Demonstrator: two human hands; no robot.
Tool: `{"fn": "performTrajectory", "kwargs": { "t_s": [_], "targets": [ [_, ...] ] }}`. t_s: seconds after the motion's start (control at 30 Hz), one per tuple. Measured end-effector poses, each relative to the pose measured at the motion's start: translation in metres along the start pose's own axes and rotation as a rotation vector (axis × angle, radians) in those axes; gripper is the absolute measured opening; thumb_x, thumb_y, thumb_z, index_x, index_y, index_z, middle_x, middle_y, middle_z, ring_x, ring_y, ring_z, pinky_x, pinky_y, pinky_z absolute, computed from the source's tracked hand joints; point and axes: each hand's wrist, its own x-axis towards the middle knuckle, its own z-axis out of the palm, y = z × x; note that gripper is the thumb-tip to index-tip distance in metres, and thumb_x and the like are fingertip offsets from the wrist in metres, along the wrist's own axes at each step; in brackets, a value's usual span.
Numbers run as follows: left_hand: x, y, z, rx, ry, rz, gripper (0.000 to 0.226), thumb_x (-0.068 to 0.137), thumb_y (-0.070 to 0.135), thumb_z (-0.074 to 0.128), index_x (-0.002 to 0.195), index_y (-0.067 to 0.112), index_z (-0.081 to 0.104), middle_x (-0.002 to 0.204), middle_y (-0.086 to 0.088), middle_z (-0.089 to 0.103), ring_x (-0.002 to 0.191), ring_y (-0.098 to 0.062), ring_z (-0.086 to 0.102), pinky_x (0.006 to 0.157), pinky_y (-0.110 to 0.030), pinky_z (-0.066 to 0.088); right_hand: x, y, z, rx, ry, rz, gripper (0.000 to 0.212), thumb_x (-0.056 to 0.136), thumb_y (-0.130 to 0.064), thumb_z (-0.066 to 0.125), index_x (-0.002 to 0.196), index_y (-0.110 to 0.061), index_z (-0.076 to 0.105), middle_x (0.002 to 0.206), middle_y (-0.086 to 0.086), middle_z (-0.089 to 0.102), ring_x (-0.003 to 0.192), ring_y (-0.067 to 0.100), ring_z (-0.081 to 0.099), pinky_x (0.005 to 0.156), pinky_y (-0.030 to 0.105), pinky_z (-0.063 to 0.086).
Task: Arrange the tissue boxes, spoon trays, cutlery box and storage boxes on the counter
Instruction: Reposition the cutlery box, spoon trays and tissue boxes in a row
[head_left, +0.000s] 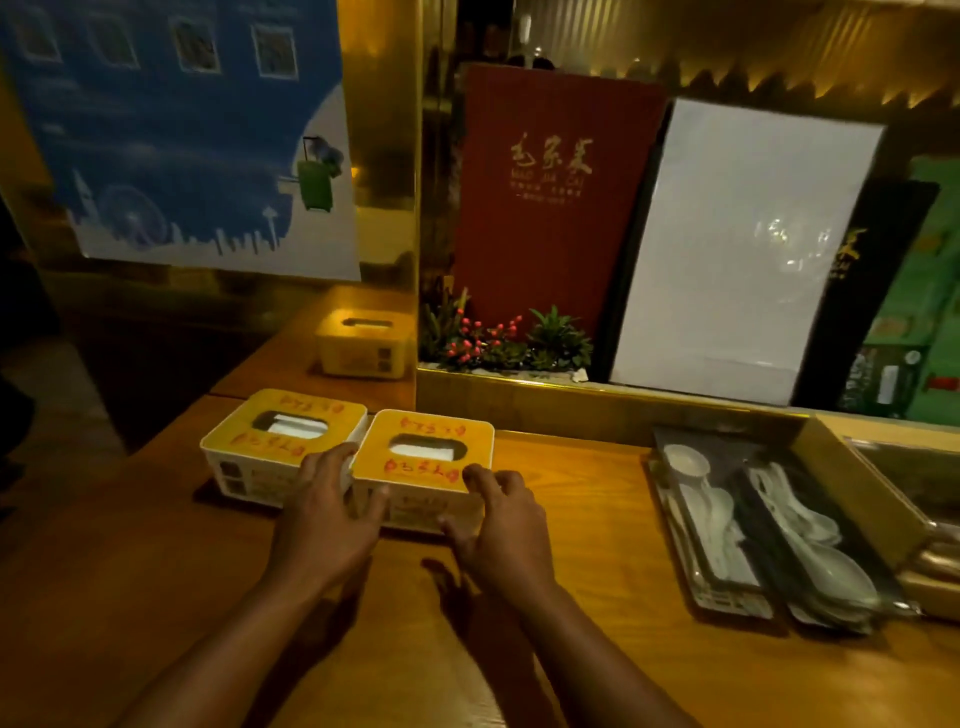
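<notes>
**Two hands squaring a tissue box against its neighbour**

The square white plastic tissue box with a yellow lid and red lettering (423, 467) stands at the centre of the wooden bench (571, 597), a white tissue showing in its slot. Both hands bracket it and rest on it with fingers spread; neither is closed in a full grip. The left hand (327, 514) lies at the box's 8 o'clock corner, fingers reaching into the seam between it and the next box. The right hand (501, 519) presses at the 4 o'clock corner, fingertips on the lid edge. A second tissue box of the same white-and-yellow make (283, 441) sits touching it at 9 o'clock. A third, all-yellow tissue box (363, 345) stands well apart at 11 o'clock, on the farther section of bench beside the brass-coloured pillar (382, 156).

At 3 o'clock, well apart from the hands, two long slotted trays holding white ceramic spoons (769, 525) lie side by side. Beyond, at 12 to 1 o'clock, a red menu board (550, 197) and a blank white panel (743, 249) lean behind a small planter with red berries (498, 343).

The step in hand appears to be aligning the tissue boxes into a row. The next move probably calls for a light sideways nudge to make the front edges flush, then attention to the far box or the spoon trays.
</notes>
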Motion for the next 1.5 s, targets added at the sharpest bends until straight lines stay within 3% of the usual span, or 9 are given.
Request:
{"fn": "performTrajectory", "kwargs": {
  "t_s": [0.23,0.43,0.57,0.73,0.87,1.03,1.37,1.5],
  "targets": [
    [0.019,-0.007,0.024,-0.038,-0.13,0.009,0.058,0.087,0.038,0.074,0.139,0.021,0.055,0.142,-0.004,0.053,0.129,-0.028,0.052,0.099,-0.05,0.052,0.006,0.011,-0.013,-0.148,0.071,0.008,0.04,0.09,-0.052,0.058,0.127,-0.038,0.053,0.125,-0.004,0.058,0.114,0.02,0.051,0.099,0.041,0.038],
    [0.021,0.028,0.068,-0.102,-0.239,0.078,0.051,0.085,0.026,0.079,0.133,0.019,0.062,0.133,-0.004,0.061,0.117,-0.022,0.06,0.09,-0.038,0.055,0.009,0.058,-0.054,-0.234,0.098,0.075,0.036,0.09,-0.051,0.058,0.124,-0.038,0.055,0.117,-0.005,0.063,0.11,0.022,0.054,0.095,0.042,0.038],
    [0.021,0.06,0.103,-0.208,-0.319,0.096,0.049,0.085,0.016,0.079,0.13,0.019,0.063,0.129,-0.006,0.064,0.105,-0.012,0.059,0.084,-0.035,0.06,0.012,0.098,-0.083,-0.264,0.123,0.151,0.041,0.091,-0.051,0.059,0.129,-0.039,0.053,0.127,-0.005,0.06,0.12,0.022,0.049,0.103,0.043,0.036],
    [0.021,0.095,0.138,-0.25,-0.324,0.056,0.043,0.09,0.014,0.073,0.131,0.021,0.062,0.126,-0.007,0.067,0.099,-0.007,0.056,0.068,-0.019,0.057,0.028,0.132,-0.106,-0.344,0.115,0.153,0.044,0.091,-0.049,0.06,0.133,-0.035,0.057,0.143,-0.001,0.052,0.133,0.026,0.04,0.11,0.047,0.032],
    [0.032,0.106,0.157,-0.26,-0.324,0.044,0.042,0.09,0.015,0.072,0.13,0.025,0.062,0.127,-0.007,0.067,0.098,-0.008,0.058,0.073,-0.034,0.064,0.038,0.151,-0.112,-0.332,0.117,0.163,0.046,0.093,-0.048,0.058,0.136,-0.033,0.055,0.15,-0.003,0.045,0.14,0.025,0.031,0.115,0.047,0.026],
    [0.04,0.116,0.177,-0.262,-0.308,0.022,0.04,0.09,0.017,0.073,0.127,0.028,0.063,0.124,-0.004,0.069,0.096,-0.008,0.061,0.071,-0.036,0.064,0.049,0.17,-0.112,-0.294,0.133,0.189,0.047,0.095,-0.046,0.056,0.14,-0.033,0.051,0.152,-0.006,0.043,0.143,0.022,0.028,0.117,0.047,0.023],
    [0.048,0.126,0.195,-0.266,-0.299,0.0,0.041,0.091,0.016,0.072,0.128,0.029,0.062,0.126,-0.004,0.068,0.097,-0.01,0.062,0.075,-0.036,0.064,0.057,0.185,-0.114,-0.177,0.136,0.225,0.051,0.094,-0.041,0.061,0.142,-0.029,0.05,0.153,-0.007,0.042,0.141,0.017,0.032,0.11,0.043,0.038],
    [0.049,0.13,0.195,-0.263,-0.324,-0.007,0.042,0.092,0.015,0.07,0.13,0.029,0.06,0.131,-0.004,0.065,0.108,-0.02,0.066,0.073,-0.036,0.064,0.059,0.187,-0.114,-0.144,0.14,0.23,0.052,0.094,-0.041,0.061,0.143,-0.029,0.05,0.154,-0.008,0.041,0.139,0.017,0.037,0.106,0.042,0.043]
  ]
}}
